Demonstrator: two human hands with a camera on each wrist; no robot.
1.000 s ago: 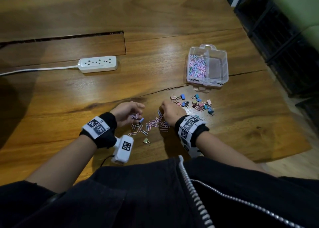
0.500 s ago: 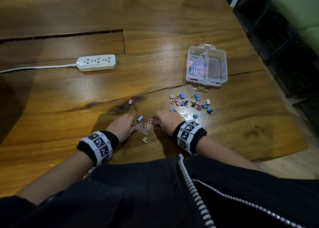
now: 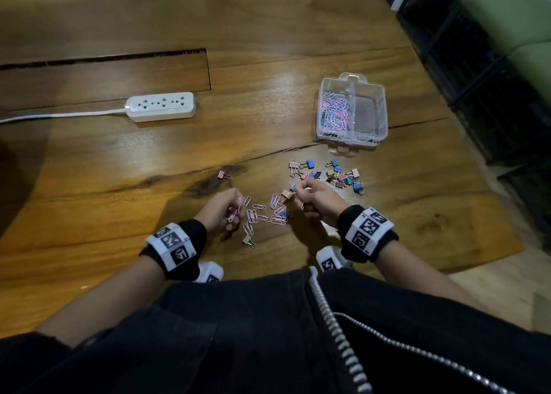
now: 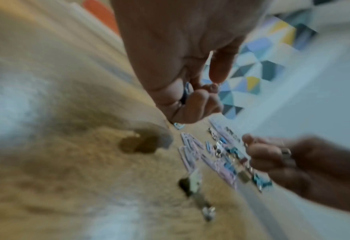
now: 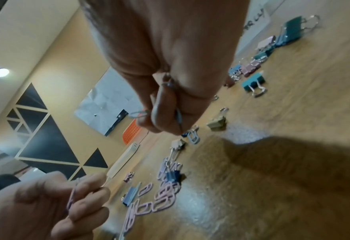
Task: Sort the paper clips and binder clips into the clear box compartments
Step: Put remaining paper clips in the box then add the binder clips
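The broad, glossy brown wooden table [image 3: 125,167] carries everything, and its slick finish is judged to let small metal pieces skate when pushed. A white plastic power strip [image 3: 161,106] lies well apart to the left and obstructs nothing. The clear plastic two-compartment box [image 3: 382,116] stands beyond the clips; its left compartment is already filled with pastel paper clips, while its right compartment appears bare, so the binder clips are presumably meant for it. Being light and thin-walled, the box is judged liable to slide if knocked. Nearer, the left hand [image 3: 221,211] is curled around a few pink paper clips, and the right hand [image 3: 316,200] is closed on several thin wire paper clips, as the right wrist view shows. Just before the box, the scattered cluster of small blue, pink and olive metal binder clips [image 3: 334,174] is spread; these are stiff and light, and are best taken by the folded body rather than the loose wire handles. Between the hands lies the loose heap of pink and lilac wire paper clips [image 3: 265,213], flat, slippery and prone to interlock, so pinching at an end loop is advised. One stray pink binder clip [image 3: 223,175] rests apart to the left, and one olive binder clip [image 3: 247,240] nearest the body.
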